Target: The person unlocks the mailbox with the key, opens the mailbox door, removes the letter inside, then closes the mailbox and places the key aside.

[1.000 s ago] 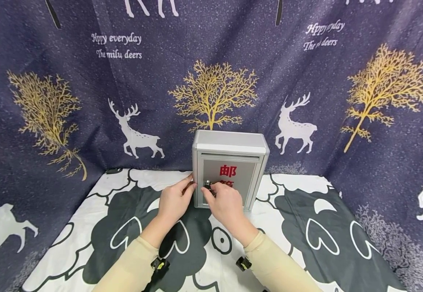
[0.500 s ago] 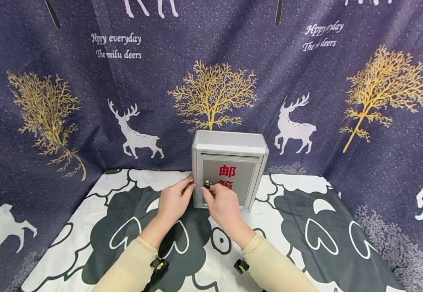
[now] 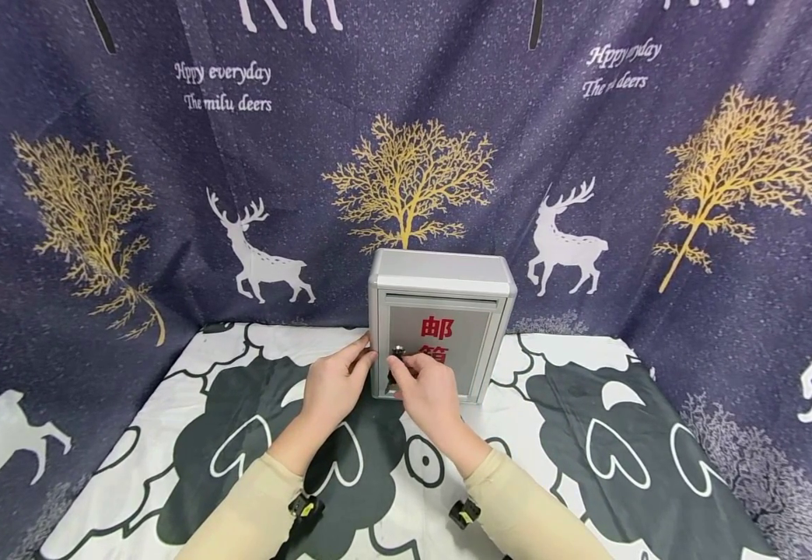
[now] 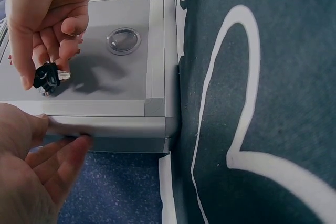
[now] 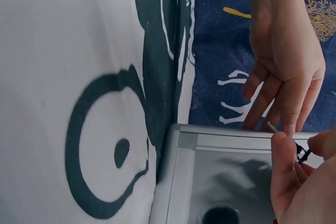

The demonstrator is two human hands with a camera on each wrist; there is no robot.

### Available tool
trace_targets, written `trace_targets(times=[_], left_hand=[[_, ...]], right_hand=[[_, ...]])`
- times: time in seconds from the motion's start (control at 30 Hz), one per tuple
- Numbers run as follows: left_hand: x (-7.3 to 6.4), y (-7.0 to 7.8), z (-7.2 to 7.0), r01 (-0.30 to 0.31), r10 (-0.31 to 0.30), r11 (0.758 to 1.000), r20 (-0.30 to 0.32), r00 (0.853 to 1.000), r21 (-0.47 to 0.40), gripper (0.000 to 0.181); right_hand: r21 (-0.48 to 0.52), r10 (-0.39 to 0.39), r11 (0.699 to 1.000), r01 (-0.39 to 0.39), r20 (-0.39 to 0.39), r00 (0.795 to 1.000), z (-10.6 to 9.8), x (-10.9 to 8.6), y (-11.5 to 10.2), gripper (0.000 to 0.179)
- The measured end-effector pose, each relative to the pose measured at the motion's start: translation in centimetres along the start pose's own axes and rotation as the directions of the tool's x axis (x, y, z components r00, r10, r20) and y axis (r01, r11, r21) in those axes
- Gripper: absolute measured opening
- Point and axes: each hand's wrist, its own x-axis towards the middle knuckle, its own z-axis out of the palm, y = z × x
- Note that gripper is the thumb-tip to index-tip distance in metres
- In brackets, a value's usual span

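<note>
A silver-grey metal mailbox with red characters stands upright, its front facing me. My right hand pinches a black-headed key at the lock on the left part of the front. A bare metal key blade sticks out beside the right fingers; a dark piece shows below the thumb in the head view. My left hand touches the mailbox's left side with loosely extended fingers, its thumb near the front corner. The right fingers partly cover the lock.
A black-and-white patterned cloth covers the table under the mailbox. Behind it hangs a dark blue curtain with printed deer and trees. A slot runs across the mailbox's upper front, and a round window sits in the front.
My right thumb and index finger have shifted slightly up at the lock, covering the black key head; a dark piece now shows below the thumb. The left hand and mailbox stay put.
</note>
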Motion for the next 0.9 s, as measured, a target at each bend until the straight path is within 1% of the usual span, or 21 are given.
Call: trace_targets(times=[0.13, 0.3, 0.43, 0.6, 0.7, 0.9], left_hand=[[-0.02, 0.06, -0.05, 0.002, -0.002, 1.000, 0.002, 1.000, -0.005, 0.037], [-0.01, -0.01, -0.02, 0.000, 0.000, 1.000, -0.002, 1.000, -0.005, 0.038], [-0.01, -0.03, -0.07, 0.010, -0.010, 1.000, 0.004, 1.000, 0.000, 0.038], [-0.01, 0.02, -0.16, 0.025, -0.025, 1.000, 0.015, 1.000, -0.006, 0.039], [0.01, -0.03, -0.12, 0.031, -0.031, 0.999, 0.014, 0.999, -0.010, 0.039], [0.03, -0.12, 0.01, 0.030, -0.030, 0.999, 0.007, 1.000, -0.015, 0.038]], right_hand=[[0.122, 0.082, 0.989, -0.086, 0.033, 0.996, 0.17, -0.02, 0.18, 0.030], [0.224, 0.149, 0.961, -0.161, 0.066, 0.987, 0.32, -0.06, 0.37, 0.035], [0.278, 0.168, 0.942, -0.185, 0.083, 0.982, 0.27, -0.15, 0.41, 0.039], [0.311, 0.190, 0.927, -0.210, 0.095, 0.977, 0.35, -0.31, 0.49, 0.040], [0.356, 0.227, 0.901, -0.250, 0.106, 0.968, 0.52, -0.38, 0.50, 0.040], [0.485, 0.295, 0.814, -0.321, 0.131, 0.946, 0.86, -0.39, 0.46, 0.042]])
